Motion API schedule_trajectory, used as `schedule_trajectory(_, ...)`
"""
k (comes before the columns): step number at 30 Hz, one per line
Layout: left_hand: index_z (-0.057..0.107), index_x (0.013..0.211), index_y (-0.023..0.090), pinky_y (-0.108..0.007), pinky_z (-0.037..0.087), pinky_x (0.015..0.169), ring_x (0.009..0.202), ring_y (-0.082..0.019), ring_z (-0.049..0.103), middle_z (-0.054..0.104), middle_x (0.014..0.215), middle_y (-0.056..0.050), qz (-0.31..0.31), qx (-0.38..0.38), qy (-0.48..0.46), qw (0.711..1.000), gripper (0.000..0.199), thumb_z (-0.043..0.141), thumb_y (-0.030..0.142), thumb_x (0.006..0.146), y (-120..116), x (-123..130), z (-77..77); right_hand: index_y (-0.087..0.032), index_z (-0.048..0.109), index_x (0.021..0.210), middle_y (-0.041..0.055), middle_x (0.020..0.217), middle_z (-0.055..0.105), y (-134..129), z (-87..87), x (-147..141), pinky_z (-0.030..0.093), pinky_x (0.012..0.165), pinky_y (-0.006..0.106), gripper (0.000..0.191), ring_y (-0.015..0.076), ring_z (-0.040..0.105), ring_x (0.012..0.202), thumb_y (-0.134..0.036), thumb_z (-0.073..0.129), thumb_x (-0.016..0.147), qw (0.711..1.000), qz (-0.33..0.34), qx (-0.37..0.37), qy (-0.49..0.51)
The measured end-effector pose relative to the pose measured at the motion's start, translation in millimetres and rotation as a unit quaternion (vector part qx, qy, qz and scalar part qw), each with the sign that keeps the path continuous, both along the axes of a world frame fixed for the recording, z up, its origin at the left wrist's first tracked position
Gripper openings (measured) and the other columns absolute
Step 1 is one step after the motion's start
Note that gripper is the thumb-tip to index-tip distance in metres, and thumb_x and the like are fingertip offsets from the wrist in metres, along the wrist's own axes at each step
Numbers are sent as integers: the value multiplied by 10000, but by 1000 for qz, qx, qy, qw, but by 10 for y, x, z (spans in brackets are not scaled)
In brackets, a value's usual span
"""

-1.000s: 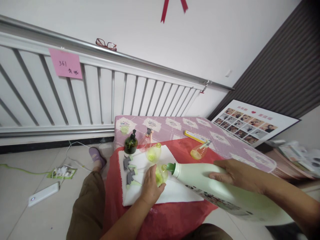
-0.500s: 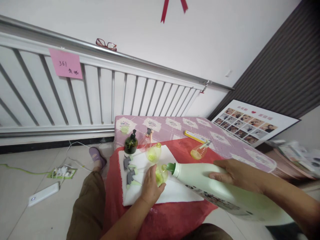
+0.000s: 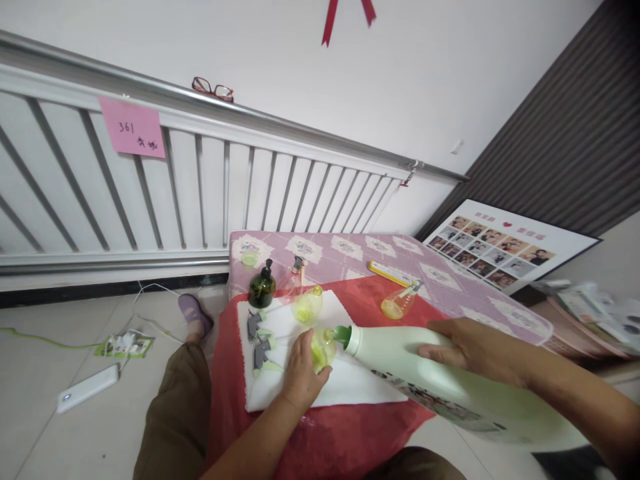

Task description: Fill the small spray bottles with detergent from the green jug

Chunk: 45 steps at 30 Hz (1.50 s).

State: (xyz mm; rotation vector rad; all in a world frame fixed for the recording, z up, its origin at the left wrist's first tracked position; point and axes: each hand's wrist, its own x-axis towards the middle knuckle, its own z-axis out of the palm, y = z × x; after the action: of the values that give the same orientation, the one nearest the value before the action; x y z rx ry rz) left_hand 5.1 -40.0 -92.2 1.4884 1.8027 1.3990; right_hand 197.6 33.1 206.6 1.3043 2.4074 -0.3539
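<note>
Red cloth [image 3: 350, 440] lies nearest, spreading out from under a rectangular white sheet [image 3: 363, 390]. To the right of the sheet, a large pale-green plastic jug [image 3: 465, 390] is tipped over on its side, with a printed label on its near face. The right hand [image 3: 457, 343] is clamped around the jug past the sheet's right edge; whether it grips a handle cannot be told. Over the middle of the sheet, the left hand [image 3: 301, 377] curls around a small, round, clear yellow-green bottle [image 3: 324, 352], fingers on the far side and thumb on the near.

Everything hangs on one line: the jug's long axis slopes from the near right toward the sheet's middle, bringing its short green spout [image 3: 342, 335] right up to the small bottle's mouth. Whether the two touch is too fine to tell. That bottle sits just right of the left hand, much the nearer of the two.

Two grey trigger spray heads [image 3: 261, 355] lie along the sheet's left side. Near its far edge stands a second rounded yellow-green bottle [image 3: 306, 308]; at its far left corner, a dark green pump bottle [image 3: 261, 292]. Off the sheet's far right, a slim yellow box [image 3: 390, 273] rests farther back.
</note>
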Motion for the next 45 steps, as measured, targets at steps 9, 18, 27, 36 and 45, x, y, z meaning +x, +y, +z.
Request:
schedule_trajectory(9,282,1407,158,-453,319,1133,1333,-295,382,425,1411,-151,6,10,2,1000,818,653,206,679,8,3,-24,-191,550,803,78,764,654,-32,22,-16,408,627,329,489,238,612,712,-652,394,847,1000,-4,9,-8)
schedule_trajectory(18,274,1409,196,-465,324,1127,1332,-295,386,425,1417,-139,8,7,-4,1000,825,661,207,680,4,1,-22,-197,550,806,72,768,652,-11,3,13,410,636,326,488,234,616,714,-657,392,849,1000,-6,8,-3)
schedule_trajectory(27,270,1408,155,-453,315,1133,1338,-291,374,421,1411,-149,3,2,1,1000,813,648,210,690,6,-6,-12,-201,542,784,65,752,643,-26,8,-7,403,629,326,492,234,610,707,-665,389,840,1000,-11,12,-9)
schedule_trajectory(36,277,1410,162,-451,323,1131,1333,-292,380,424,1413,-148,3,5,0,1000,811,648,224,691,0,-14,0,-198,547,777,65,746,642,-37,18,2,396,623,325,452,239,606,701,-628,423,841,1000,-7,12,3)
schedule_trajectory(45,274,1406,174,-451,329,1128,1326,-292,384,428,1398,-143,5,10,3,1000,817,656,205,685,3,-9,2,-195,543,789,73,761,640,-37,22,-11,403,640,333,474,236,601,711,-640,393,856,1000,-1,6,-4)
